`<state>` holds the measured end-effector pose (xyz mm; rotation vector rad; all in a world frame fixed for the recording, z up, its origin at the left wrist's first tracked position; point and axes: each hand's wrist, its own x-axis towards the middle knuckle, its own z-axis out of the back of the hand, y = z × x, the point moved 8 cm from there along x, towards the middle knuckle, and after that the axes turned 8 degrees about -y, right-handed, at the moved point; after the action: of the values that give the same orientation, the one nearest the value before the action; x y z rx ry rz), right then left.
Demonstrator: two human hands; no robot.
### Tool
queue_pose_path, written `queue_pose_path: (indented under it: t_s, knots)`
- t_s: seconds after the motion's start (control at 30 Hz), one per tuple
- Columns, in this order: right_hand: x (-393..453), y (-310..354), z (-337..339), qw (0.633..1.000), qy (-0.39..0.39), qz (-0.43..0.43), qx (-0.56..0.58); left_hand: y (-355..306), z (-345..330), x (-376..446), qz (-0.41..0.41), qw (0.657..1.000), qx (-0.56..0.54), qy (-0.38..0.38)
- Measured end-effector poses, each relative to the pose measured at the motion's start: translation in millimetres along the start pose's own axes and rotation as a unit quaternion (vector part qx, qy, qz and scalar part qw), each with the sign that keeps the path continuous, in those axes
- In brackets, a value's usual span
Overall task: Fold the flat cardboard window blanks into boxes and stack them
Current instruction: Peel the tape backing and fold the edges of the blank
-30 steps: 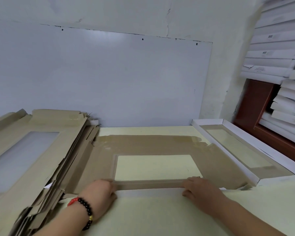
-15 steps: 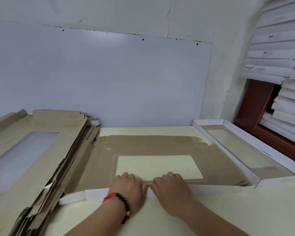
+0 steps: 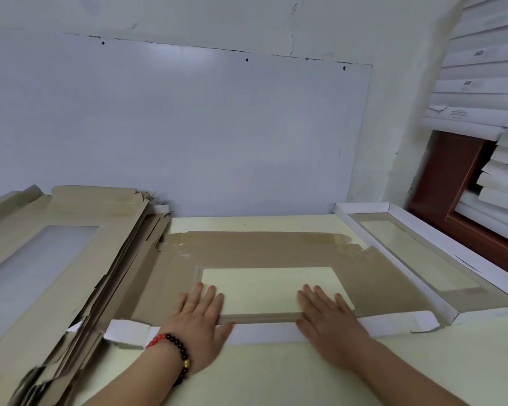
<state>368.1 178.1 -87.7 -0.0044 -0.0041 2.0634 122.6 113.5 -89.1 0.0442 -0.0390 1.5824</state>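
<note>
At our nine o'clock a pile of flat blanks [image 3: 50,259] leans in a slope, brown side up, well apart from either hand. Straight ahead, at twelve o'clock, the blank [image 3: 276,250] we are folding lies brown side up on the table [image 3: 276,376], its long axis running from nine to three across us, its clear window [image 3: 272,288] in the middle. The near flap [image 3: 264,332], white side showing, is turned over along the near edge and runs the same way.

Our left hand [image 3: 198,320] lies flat on the near left corner of the window, fingers [image 3: 208,297] straight and slightly spread, pointing to twelve, palm on the fold; a beaded bracelet [image 3: 173,351] circles that wrist. Our right hand [image 3: 329,320] lies flat on the near right corner, fingers [image 3: 320,297] straight and fanned toward one o'clock, heel on the white flap. Neither hand grips anything; both press down.

We judge the crease runs between our hands, equally near to both, so the next move likely works outward along it toward nine and three. At two o'clock a finished box [image 3: 417,259] sits beside the blank, touching its right end, and at the far right white boxes [image 3: 487,95] stand stacked.
</note>
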Motion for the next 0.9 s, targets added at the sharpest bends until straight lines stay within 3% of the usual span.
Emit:
queue_pose_path:
  t_s: [0.2,0.43,0.53,0.63,0.73,0.83,0.9]
  knots:
    - [-21,-82,3,0.997,0.003,-0.081,-0.012,44,-2,-8,0.03,0.999,0.014,0.019]
    - [-35,-123,5,0.991,0.011,-0.132,-0.029,67,2,-14,0.065,0.997,0.021,0.025]
    - [-44,-136,17,0.988,-0.023,-0.146,-0.04,72,7,-17,0.077,0.996,0.03,0.02]
    - [-54,-132,33,0.988,-0.086,-0.095,-0.091,72,13,-17,0.09,0.995,0.035,0.003]
    - [-66,-120,35,0.993,-0.1,-0.027,-0.064,57,38,-22,0.065,0.994,0.037,-0.085]
    - [-78,-115,34,0.995,-0.093,0.013,-0.028,28,68,-35,-0.051,0.97,0.01,-0.238]
    - [-78,-117,33,0.995,-0.084,0.024,-0.051,7,73,-44,-0.114,0.955,-0.003,-0.274]
